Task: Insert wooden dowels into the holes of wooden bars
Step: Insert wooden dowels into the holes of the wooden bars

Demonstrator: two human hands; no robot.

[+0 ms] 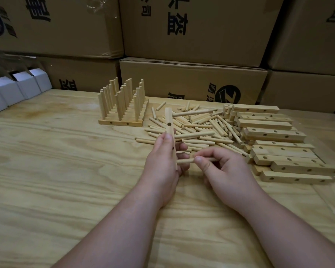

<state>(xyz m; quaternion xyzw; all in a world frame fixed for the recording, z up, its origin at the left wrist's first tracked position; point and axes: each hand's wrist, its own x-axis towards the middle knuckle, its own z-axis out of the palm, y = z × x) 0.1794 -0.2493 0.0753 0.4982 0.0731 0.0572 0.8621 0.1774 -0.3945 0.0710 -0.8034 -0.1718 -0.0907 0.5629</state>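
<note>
We have the left hand (162,161) wrapped around a wooden bar (169,124), held roughly upright above the middle of the tabletop (56,171), its holed face turned toward the right hand. One open hole (169,124) shows above the thumb, a smaller one lower near the fingers. Right hand (222,169) pinches a single dowel (186,161) between thumb and fingers, dowel lying level, its free end touching or just at the lower part of the bar; we cannot tell whether it has entered a hole yet, the left fingers hide that spot.

Step in hand, as we judge it: seating a dowel in this bar's lower hole. Next move calls for lining the dowel tip square with the hole and pushing along its axis while the left hand braces the bar; then another dowel for the upper hole.

Loose dowel pile (197,128) lies toward the far edge, right of centre. Empty bars stack (275,140) sits along the right edge. Finished bars with upright dowels (122,105) stand toward the far edge, left of the pile. White boxes (17,88) at far left corner, cardboard cartons (191,78) behind.
</note>
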